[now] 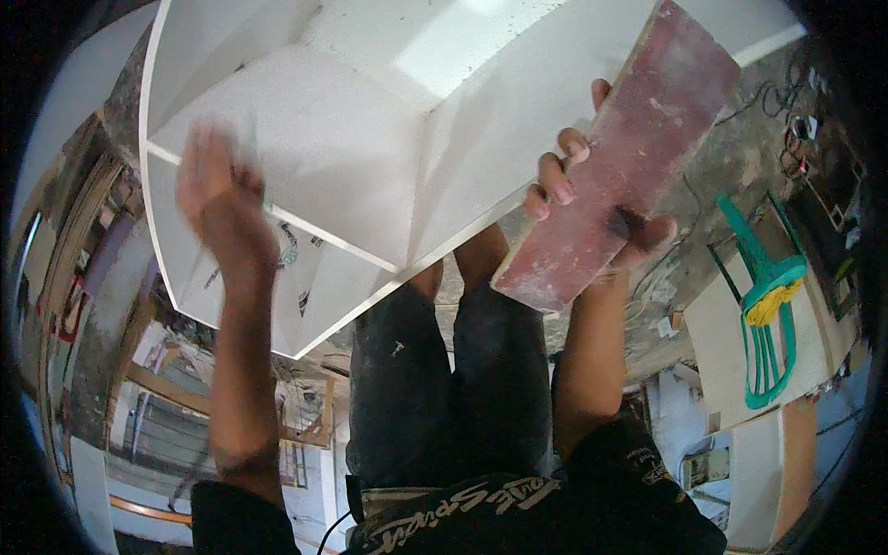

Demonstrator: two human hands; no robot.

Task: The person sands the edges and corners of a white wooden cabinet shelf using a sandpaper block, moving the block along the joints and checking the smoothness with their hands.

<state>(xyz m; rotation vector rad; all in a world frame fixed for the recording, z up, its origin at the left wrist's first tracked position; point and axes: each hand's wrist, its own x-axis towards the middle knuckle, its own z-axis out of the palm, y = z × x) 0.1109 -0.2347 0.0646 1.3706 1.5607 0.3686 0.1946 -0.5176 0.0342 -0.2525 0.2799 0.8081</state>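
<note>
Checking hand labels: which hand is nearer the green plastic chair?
Right. The right hand grips the reddish board, just left of the green plastic chair. The left hand, blurred, sits on the white cabinet, far across the picture.

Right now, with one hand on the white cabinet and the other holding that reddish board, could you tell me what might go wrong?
The right hand grips the reddish board only near its lower end, so it could tip or slip onto the legs below. The left hand is blurred against the white cabinet; close to its thin panel edge, it might get scraped. Cables on the floor might trip someone.
</note>
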